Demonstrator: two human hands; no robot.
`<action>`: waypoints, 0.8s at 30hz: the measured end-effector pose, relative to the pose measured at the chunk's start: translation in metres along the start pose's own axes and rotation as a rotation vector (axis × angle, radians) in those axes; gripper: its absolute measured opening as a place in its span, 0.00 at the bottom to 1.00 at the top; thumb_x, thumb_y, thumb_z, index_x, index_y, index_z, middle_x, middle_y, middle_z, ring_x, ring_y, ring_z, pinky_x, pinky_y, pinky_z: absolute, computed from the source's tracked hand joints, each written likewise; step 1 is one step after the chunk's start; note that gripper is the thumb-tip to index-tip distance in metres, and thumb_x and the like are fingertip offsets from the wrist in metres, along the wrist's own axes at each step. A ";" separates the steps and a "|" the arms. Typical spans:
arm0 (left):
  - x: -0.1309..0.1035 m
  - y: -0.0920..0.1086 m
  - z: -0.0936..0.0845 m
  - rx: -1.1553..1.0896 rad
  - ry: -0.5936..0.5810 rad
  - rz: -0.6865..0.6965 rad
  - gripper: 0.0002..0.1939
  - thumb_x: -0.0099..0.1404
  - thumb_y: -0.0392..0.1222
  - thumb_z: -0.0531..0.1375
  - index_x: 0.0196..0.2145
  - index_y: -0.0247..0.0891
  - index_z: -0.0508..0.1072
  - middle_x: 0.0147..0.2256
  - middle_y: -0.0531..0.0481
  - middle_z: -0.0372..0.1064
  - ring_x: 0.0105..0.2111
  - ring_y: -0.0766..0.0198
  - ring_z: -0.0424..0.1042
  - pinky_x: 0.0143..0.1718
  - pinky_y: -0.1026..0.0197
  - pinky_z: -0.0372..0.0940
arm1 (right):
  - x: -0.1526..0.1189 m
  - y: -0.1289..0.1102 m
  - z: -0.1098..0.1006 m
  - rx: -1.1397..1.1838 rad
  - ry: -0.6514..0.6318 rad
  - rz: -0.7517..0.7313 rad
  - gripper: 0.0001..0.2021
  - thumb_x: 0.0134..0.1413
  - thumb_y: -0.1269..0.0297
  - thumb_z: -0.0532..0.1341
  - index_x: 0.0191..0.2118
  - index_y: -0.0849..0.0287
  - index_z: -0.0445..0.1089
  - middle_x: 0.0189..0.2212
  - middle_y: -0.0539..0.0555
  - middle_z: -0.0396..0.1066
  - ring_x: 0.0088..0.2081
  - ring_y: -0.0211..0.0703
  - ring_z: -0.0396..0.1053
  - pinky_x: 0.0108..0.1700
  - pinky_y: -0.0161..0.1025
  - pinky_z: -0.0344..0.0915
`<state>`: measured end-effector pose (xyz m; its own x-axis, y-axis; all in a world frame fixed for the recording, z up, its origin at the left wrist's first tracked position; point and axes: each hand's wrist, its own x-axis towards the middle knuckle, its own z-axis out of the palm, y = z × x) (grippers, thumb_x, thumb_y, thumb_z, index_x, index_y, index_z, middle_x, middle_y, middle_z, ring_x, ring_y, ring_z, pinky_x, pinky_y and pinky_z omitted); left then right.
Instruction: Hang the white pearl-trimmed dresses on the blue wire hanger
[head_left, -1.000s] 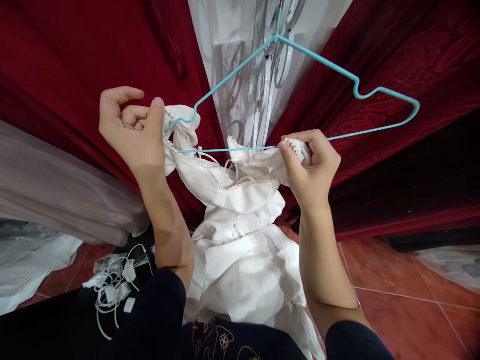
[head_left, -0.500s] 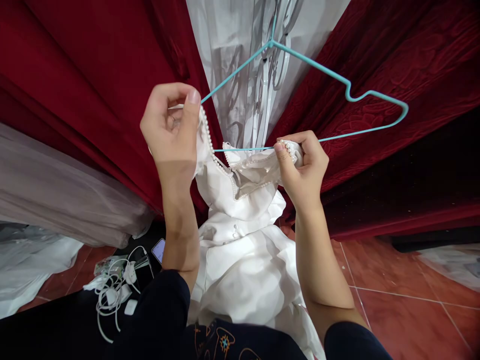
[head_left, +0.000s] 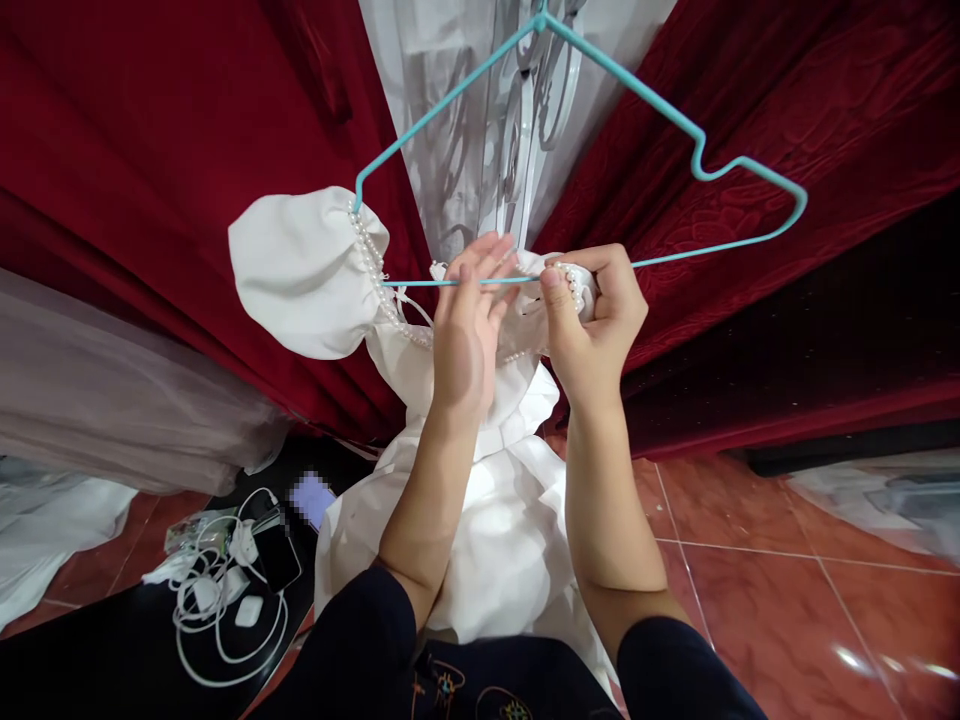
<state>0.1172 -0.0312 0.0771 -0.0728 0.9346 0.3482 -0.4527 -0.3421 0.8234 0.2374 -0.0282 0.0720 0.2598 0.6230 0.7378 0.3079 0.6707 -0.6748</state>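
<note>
A white dress (head_left: 517, 500) with pearl trim along its neckline hangs from a light-blue hanger (head_left: 450, 97). Its left puff sleeve (head_left: 300, 275) sits over the hanger's left end. My right hand (head_left: 600, 320) pinches the pearl-edged right shoulder of the dress against the hanger's lower bar, while the hanger's notched right end is bare. In front of the neckline, my left hand (head_left: 472, 330) is open, fingers stretched out beside the lower bar; whether it touches the bar I cannot tell. My left hand and forearm hide part of the bodice.
Dark red curtains (head_left: 187, 120) hang on both sides of a white metal grille (head_left: 521, 150). At lower left, a black surface (head_left: 90, 650) bears tangled white cables (head_left: 199, 610), a phone (head_left: 277, 555) and a small white case (head_left: 248, 611). Red floor tiles (head_left: 765, 600) lie at right.
My left hand has let go of the left shoulder and moved right, to the neckline's middle. That sleeve now hangs on the hanger's left end. My right hand keeps its pinch.
</note>
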 end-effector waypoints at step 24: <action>0.013 0.021 -0.014 -0.073 0.147 0.104 0.20 0.81 0.56 0.57 0.34 0.43 0.64 0.27 0.54 0.52 0.28 0.64 0.59 0.47 0.55 0.72 | 0.034 0.050 -0.071 -0.090 0.791 -0.030 0.10 0.58 0.65 0.69 0.26 0.56 0.74 0.25 0.49 0.71 0.30 0.40 0.68 0.39 0.42 0.67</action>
<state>0.0945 -0.0253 0.0927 -0.2491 0.9005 0.3564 -0.4985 -0.4347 0.7500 0.3264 -0.0014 0.0646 0.8125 0.1126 0.5720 0.3887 0.6267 -0.6754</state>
